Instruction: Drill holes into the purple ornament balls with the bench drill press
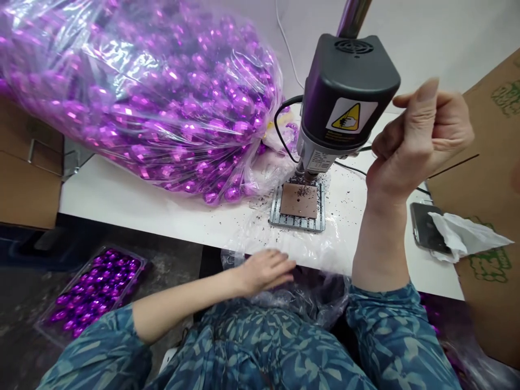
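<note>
Drill between two hands
Right hand is curling its grip together beside it, contents hidden; left hand is stretching over clear plastic, hold impossible to tell. Brown board is lying beneath the drill, presumably shielding the metal base; bagged purple balls are sitting close on the tabletop.

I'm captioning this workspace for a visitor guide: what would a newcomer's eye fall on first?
Probably the bulging clear plastic bag of shiny purple balls, filling the upper left. Next comes the dark machine with a yellow warning label, right of the bag, with the curled right hand beside it. At lower left, a clear tray holds more purple balls.
</note>
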Tool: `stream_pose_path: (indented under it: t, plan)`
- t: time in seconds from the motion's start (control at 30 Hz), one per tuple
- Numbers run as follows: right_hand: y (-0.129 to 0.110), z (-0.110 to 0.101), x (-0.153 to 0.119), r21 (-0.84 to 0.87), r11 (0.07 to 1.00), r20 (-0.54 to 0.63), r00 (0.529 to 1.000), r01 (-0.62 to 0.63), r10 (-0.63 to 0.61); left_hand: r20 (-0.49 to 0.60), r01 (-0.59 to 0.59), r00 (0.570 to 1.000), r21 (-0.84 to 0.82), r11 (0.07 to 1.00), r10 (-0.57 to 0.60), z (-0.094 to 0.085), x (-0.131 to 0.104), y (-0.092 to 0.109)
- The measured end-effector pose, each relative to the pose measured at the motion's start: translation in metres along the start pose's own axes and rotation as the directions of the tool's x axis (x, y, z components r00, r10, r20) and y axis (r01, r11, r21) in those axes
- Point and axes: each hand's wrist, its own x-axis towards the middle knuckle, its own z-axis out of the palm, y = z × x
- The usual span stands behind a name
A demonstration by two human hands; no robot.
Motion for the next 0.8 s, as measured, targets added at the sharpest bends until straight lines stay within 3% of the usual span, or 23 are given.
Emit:
stream_pose_path:
  t: [0.07, 0.13, 0.2, 0.3, 0.37, 0.5, 0.8]
  plan:
    - [-0.002, 0.000, 0.000, 0.019, 1.000, 0.006, 1.000, -0.008, 0.008, -0.113, -0.078, 0.990, 0.014, 0.997, 0.079, -0.035, 0.041, -0.017]
    - [-0.003, 0.000, -0.001, 0.041, 0.999, 0.003, 1.000, -0.016, 0.016, -0.244, 0.054, 0.970, 0.121, 0.991, -0.023, -0.074, 0.095, -0.040]
    - [-0.004, -0.001, -0.001, 0.063, 0.998, 0.001, 1.000, -0.030, 0.030, -0.294, 0.239, 0.941, 0.227, 0.944, -0.167, -0.104, 0.152, -0.066]
    - [-0.005, -0.001, -0.002, 0.087, 0.996, 0.014, 0.999, -0.030, 0.029, -0.376, 0.480, 0.850, 0.264, 0.837, -0.369, -0.124, 0.220, -0.103]
    - [-0.006, -0.002, -0.003, 0.092, 0.996, 0.026, 0.999, -0.021, 0.019, -0.421, 0.544, 0.800, 0.212, 0.812, -0.426, -0.125, 0.248, -0.121]
    - [-0.007, -0.003, -0.004, 0.089, 0.996, 0.038, 0.999, -0.017, 0.013, -0.431, 0.519, 0.804, 0.169, 0.838, -0.411, -0.123, 0.268, -0.141]
    - [-0.004, -0.005, -0.006, 0.059, 0.998, 0.040, 0.999, 0.009, -0.011, -0.389, 0.393, 0.871, 0.185, 0.901, -0.300, -0.130, 0.258, -0.148]
